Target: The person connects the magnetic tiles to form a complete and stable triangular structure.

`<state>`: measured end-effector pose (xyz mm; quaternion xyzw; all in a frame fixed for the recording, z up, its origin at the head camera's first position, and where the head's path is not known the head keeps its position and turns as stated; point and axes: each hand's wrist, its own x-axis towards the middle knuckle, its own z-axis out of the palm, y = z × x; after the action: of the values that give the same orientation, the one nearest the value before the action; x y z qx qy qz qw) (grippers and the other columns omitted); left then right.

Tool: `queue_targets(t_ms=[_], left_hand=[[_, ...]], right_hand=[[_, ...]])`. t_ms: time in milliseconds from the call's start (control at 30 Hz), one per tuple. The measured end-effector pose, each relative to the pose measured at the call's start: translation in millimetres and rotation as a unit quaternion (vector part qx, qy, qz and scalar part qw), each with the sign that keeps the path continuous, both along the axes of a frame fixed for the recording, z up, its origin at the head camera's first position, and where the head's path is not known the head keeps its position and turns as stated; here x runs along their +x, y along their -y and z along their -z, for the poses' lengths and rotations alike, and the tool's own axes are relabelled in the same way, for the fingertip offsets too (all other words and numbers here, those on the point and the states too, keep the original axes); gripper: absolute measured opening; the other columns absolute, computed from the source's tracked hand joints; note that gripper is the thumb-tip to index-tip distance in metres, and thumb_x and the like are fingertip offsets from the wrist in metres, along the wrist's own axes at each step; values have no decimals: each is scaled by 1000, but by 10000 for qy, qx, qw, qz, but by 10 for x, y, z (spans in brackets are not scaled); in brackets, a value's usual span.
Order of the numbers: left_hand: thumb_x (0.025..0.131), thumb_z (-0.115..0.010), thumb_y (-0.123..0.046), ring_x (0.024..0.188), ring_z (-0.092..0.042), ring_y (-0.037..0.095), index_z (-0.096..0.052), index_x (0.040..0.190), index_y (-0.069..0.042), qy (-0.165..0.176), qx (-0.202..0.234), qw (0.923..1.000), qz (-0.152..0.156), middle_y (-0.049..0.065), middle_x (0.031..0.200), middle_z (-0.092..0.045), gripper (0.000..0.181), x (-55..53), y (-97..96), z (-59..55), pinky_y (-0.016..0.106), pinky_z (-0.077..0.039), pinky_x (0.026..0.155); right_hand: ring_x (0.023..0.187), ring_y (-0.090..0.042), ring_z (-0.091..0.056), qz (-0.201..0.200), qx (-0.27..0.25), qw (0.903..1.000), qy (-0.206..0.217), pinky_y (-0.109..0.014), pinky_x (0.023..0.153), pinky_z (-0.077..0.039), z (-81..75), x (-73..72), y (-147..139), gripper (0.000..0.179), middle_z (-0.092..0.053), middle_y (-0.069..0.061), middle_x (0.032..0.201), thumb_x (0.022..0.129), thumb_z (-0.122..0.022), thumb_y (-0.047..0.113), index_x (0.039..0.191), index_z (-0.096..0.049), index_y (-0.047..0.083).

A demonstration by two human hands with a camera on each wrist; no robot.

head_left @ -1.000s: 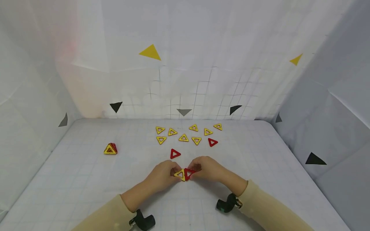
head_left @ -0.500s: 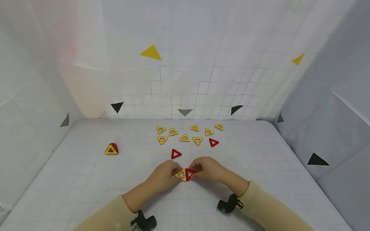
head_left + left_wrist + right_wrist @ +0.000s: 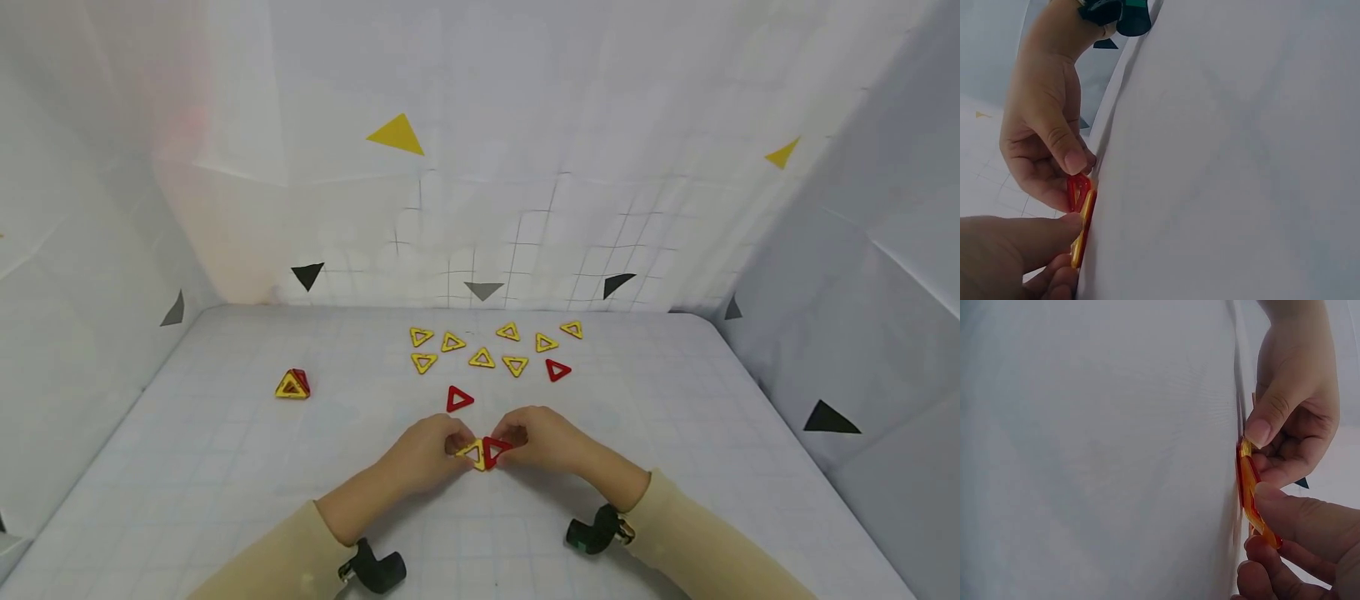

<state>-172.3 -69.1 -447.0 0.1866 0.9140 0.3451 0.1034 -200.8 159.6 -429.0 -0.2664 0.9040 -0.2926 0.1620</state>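
Note:
In the head view, my left hand [image 3: 423,454] pinches a yellow hollow triangular tile [image 3: 482,456] near the middle front of the table. My right hand [image 3: 543,439] pinches a red hollow triangular tile [image 3: 487,455]. The two tiles meet edge to edge between my hands. In the left wrist view, the red tile [image 3: 1077,194] tilts against the yellow one [image 3: 1082,240], just over the white surface. From the right wrist view, thumb and fingers of both hands grip the tiles' outer ends, hiding parts of them. Just beyond my hands lies a loose red triangle [image 3: 452,400].
Several yellow triangles [image 3: 515,372] lie scattered toward the back of the white table [image 3: 225,467], with another red triangle [image 3: 550,373] at their right. A small yellow and red pyramid [image 3: 282,392] stands at the left. White sheeting [image 3: 480,225] walls the back and sides.
The head view has shifted slightly, so everything appears a little to the right. Both hands keep their hold on the joined tiles, with almost no movement.

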Motion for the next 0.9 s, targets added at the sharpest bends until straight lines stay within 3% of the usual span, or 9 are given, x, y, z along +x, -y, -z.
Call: queue_targets(t_ms=[200,367,667,900], left_hand=[[89,-78,-25,85,-57,10,-71,109,-16,42,176,9996,-199,-11,91,-61,23,-64,60,-24,30,-52,79],[90,-77,-25,85,-57,11,-71,109,-18,-86,272,9987,-428,-10,91,-62,21,-215,152,32,30,-51,79],[90,-77,-25,89,-58,16,-71,111,-15,-249,458,9876,-1479,-4,96,-64,24,-556,324,82,33,-51,82],[90,-76,-22,103,-57,25,-67,120,-6,-313,678,9769,-2003,9,113,-64,36,-788,442,89,43,-47,92]], right_hand=[[77,-10,-57,28,38,10000,-17,-28,71,-50,3,-1,-8,22,-66,14,82,82,-85,20,101,-75,18],[77,-12,-57,55,87,9999,3,-29,71,-50,-2,0,-8,22,-64,14,81,82,-85,21,101,-75,18],[80,-13,-56,121,81,9999,87,-29,72,-50,-1,6,-6,22,-64,13,83,82,-85,21,101,-75,19],[81,-12,-57,123,67,9998,115,-29,73,-50,-1,15,-12,22,-65,13,85,82,-85,21,102,-75,19]])
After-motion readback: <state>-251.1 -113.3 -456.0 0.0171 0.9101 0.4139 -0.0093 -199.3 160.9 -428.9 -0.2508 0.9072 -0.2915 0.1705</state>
